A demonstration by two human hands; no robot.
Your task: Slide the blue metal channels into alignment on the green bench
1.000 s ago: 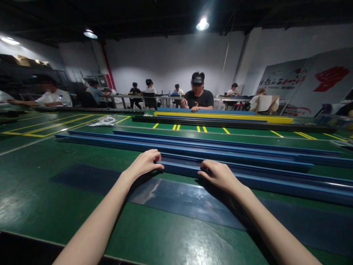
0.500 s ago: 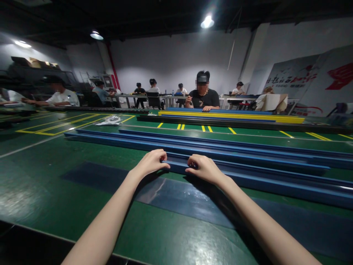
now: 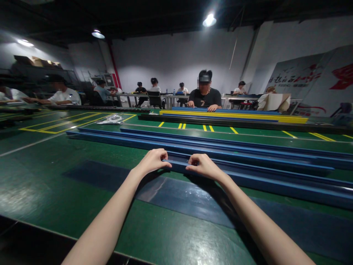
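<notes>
A long blue channel-shaped rail (image 3: 264, 182) lies on the green tabletop and runs off to the right. My left hand (image 3: 154, 161) is closed around its left end, thumb on the near wall and fingers curled over the inside. A short way along, my right hand (image 3: 203, 166) grips the same rail, its thumb and fingers pinching the near wall. The fingertips of both hands are partly hidden. In front of the rail, under my forearms, lies a flat, shiny, dark blue strip (image 3: 190, 200).
More blue rails (image 3: 124, 138) lie just beyond. Farther back are a black rail (image 3: 182, 120) and a yellow rail (image 3: 234, 117), with a co-worker (image 3: 204, 96) seated behind them. A clear plastic bag (image 3: 111, 119) rests at the left on the green table (image 3: 49, 195).
My hands keep their grip on the rail with hardly any movement. The co-worker opposite has lowered a raised hand to the work. The view has shifted slightly.
</notes>
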